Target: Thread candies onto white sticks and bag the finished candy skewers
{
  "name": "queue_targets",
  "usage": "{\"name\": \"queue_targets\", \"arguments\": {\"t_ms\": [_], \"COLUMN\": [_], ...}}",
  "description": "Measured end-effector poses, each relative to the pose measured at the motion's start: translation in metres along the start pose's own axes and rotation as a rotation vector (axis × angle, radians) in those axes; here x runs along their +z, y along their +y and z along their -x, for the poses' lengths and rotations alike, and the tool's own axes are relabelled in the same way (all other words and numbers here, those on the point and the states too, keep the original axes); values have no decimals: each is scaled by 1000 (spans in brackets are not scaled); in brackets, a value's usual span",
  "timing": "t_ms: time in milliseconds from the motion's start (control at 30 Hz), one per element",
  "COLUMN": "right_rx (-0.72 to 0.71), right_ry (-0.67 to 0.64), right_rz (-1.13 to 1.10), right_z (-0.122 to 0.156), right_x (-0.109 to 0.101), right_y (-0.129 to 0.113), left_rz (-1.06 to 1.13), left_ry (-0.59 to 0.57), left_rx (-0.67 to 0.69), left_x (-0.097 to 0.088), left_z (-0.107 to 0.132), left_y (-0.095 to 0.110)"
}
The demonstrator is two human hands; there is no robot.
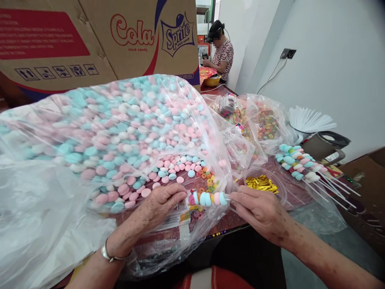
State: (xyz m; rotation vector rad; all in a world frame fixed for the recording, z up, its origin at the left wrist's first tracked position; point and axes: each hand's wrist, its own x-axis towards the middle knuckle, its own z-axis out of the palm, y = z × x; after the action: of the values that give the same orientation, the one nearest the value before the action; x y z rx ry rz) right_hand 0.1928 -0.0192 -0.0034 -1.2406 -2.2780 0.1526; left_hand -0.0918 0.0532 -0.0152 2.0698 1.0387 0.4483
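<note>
A candy skewer [207, 198] of blue, pink, white and yellow pieces lies level between my two hands. My right hand [261, 208] is closed, thumb and fingers pinching its right end by the outermost blue piece. At the other end my left hand [161, 202], with a bangle on the wrist, is also pinched closed; what sits between its fingertips is hidden. Just behind the skewer, small ring candies [208, 176] and loose pink, white and blue round candies [172, 170] spill out of a large clear bag [126, 116].
Finished skewers [300, 162] are heaped at the right beside a grey jug [326, 146] and white sticks [309, 119]. Gold twist ties [261, 184] lie in a round tray. A big carton [99, 40] stands behind the candy bag. Farther back sits another person [222, 52].
</note>
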Motion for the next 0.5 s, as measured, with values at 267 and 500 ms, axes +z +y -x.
{"name": "queue_targets", "arguments": {"t_ms": [267,500], "right_rx": [123,157], "right_ry": [-55,-177], "right_rz": [-154,-184], "right_z": [4,2], "right_x": [0,-3], "right_y": [3,-6], "left_rz": [103,-26], "left_ry": [74,283], "left_rx": [-28,140], "left_x": [-5,-7], "left_z": [6,9], "left_y": [-7,-4]}}
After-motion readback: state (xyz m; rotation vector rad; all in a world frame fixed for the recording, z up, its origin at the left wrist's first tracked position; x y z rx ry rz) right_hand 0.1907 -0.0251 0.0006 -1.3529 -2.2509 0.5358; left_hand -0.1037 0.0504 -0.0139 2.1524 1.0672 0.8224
